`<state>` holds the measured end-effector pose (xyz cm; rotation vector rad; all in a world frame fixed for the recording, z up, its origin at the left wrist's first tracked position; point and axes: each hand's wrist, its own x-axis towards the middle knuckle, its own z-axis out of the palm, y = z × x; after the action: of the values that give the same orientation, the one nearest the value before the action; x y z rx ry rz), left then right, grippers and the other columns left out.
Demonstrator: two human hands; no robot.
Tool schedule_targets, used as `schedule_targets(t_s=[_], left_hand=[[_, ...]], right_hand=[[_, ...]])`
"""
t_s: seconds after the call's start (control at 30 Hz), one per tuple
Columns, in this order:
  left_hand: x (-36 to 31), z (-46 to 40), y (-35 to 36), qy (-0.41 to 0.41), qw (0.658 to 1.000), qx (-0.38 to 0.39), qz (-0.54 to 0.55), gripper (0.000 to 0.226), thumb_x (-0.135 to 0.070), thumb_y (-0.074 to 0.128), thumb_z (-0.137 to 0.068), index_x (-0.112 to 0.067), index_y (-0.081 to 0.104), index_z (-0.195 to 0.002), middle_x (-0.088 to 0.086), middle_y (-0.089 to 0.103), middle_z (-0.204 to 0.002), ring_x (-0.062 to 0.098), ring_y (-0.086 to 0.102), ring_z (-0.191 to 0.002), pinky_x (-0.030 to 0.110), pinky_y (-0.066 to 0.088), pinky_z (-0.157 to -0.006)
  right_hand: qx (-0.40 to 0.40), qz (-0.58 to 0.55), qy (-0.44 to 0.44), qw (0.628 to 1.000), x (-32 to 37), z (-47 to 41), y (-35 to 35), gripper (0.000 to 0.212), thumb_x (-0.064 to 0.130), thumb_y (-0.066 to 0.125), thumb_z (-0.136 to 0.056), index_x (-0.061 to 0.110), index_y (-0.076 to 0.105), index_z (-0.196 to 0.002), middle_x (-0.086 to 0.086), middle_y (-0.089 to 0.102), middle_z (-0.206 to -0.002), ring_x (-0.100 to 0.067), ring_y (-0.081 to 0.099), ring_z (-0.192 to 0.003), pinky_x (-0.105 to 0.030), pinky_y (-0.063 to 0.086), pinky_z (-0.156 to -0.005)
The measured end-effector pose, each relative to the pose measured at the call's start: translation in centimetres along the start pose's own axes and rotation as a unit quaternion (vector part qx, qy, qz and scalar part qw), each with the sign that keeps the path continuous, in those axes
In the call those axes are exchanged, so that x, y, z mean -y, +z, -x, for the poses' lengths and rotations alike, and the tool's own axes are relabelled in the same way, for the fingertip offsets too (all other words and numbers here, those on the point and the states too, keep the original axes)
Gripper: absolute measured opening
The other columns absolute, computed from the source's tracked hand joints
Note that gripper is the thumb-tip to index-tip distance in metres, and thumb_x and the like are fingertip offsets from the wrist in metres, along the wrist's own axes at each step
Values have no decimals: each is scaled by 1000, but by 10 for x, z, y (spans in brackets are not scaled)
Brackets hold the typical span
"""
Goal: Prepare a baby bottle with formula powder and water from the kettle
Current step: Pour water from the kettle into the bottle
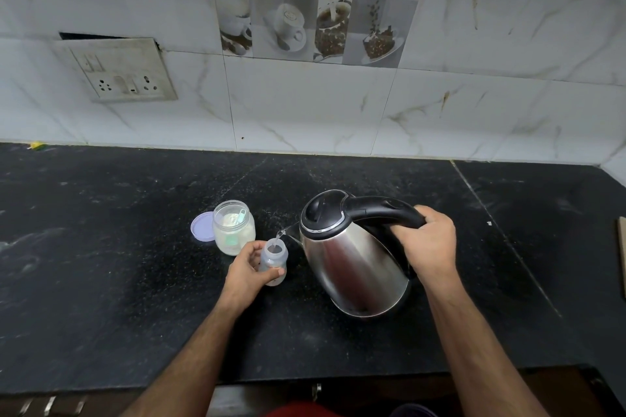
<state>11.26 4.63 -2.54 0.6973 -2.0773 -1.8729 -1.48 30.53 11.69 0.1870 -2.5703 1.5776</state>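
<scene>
Black speckled stone countertop [101, 281] against white marble-look wall tiles [338, 105]; band of coffee-print tiles [315, 0] higher up, socket plate [118, 71] on the wall at left.

Baby bottle [273, 259]: small, translucent, cap off, standing upright on the countertop roughly mid-width, nearer the front edge than the wall. Left hand [249, 272] wrapped around its lower body, thumb across the front. Liquid level inside not readable.

Kettle [352, 254]: stainless body, black lid and black handle, tipped left with spout over the bottle mouth. Thin water stream [279, 236] running from spout into the neck. Right hand [428, 244] closed around the handle's far end. Kettle base looks lifted off the countertop, contact not certain.

Formula jar [233, 227]: clear, open, whitish powder inside with a pale green scoop [241, 215] in it, just behind and left of the bottle, close to the left hand's fingers. Purple lid [202, 226] lying flat, touching or just beside the jar's left side.

Small yellow-green bit [36, 145] at the back-left edge by the wall, too small to identify. Pale board edge [621, 257] cut off at the right frame border. Forearms cover part of the front countertop; red fabric [298, 411] at the bottom, cropped.
</scene>
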Motion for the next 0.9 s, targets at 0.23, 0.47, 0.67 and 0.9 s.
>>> schedule_targets(t_s=[0.23,0.47,0.67,0.9], left_hand=[[0,0,0,-3,1000,-12,2,57,3,87,-65,-25,60,-106,-1,72,-108,12,67,-102,30,51,-95],[2,-1,-2,-7,1000,-11,3,57,0,89,-64,-25,61,-107,0,73,-108,14,68,-103,31,51,-95],[-1,0,-1,-7,1000,-12,3,56,3,87,-66,-26,59,-106,-2,71,-107,9,67,-100,25,51,-91],[-4,1,1,-6,1000,-12,3,55,5,85,-67,-24,59,-105,-4,70,-105,5,66,-96,18,51,-83]], right_hand=[[1,-10,-3,1000,4,1,0,9,18,72,-62,18,63,-64,7,51,-49,-13,48,-54,-31,41,-56],[3,-11,-3,1000,10,0,-2,16,14,73,-64,29,67,-65,12,55,-47,-11,50,-54,-27,41,-56],[2,-15,5,1000,14,-1,-3,11,22,70,-58,29,68,-66,11,57,-48,-12,53,-55,-29,43,-57],[0,-12,2,1000,18,-4,-5,14,27,66,-53,26,67,-67,11,57,-49,-13,52,-54,-31,45,-57]])
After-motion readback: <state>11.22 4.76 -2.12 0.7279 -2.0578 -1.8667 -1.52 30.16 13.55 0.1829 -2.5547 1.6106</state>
